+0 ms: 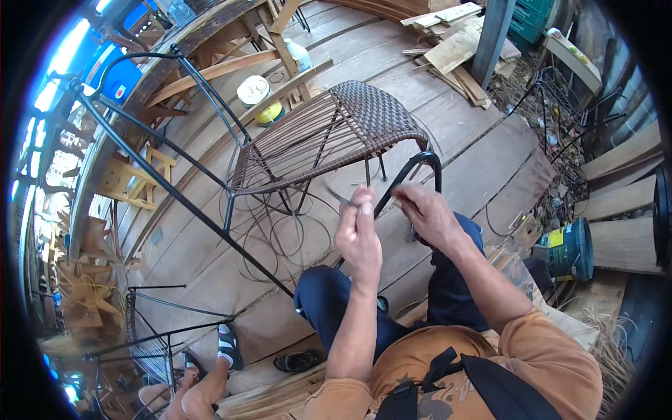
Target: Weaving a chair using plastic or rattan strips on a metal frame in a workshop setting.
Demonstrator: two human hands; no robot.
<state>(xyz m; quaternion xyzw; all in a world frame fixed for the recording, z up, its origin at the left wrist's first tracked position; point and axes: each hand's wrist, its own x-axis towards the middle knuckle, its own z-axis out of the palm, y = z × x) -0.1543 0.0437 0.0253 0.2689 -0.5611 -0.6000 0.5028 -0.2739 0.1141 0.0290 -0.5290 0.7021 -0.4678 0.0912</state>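
Observation:
In front of me stands a black metal chair frame point(164, 183) with a seat of brown weaving strands point(308, 143). The seat's far right part is closely woven; across the rest, strands run in parallel with gaps. My left hand point(360, 238) is raised before the seat's near edge, thumb and fingers pinched on a thin brown strand point(341, 199). Just to its right, my right hand point(428, 215) is closed with curled fingers beside the frame's bent black tube point(437, 168). What its fingertips hold, if anything, is hidden.
Loose strand coils point(283, 241) lie on the plank floor under the chair. A paint bucket point(268, 112) stands beyond it, and a green bucket point(570, 248) at right. Scrap boards point(458, 52) are piled at far right. Another person's foot point(228, 346) is at lower left, beside another metal frame point(168, 336).

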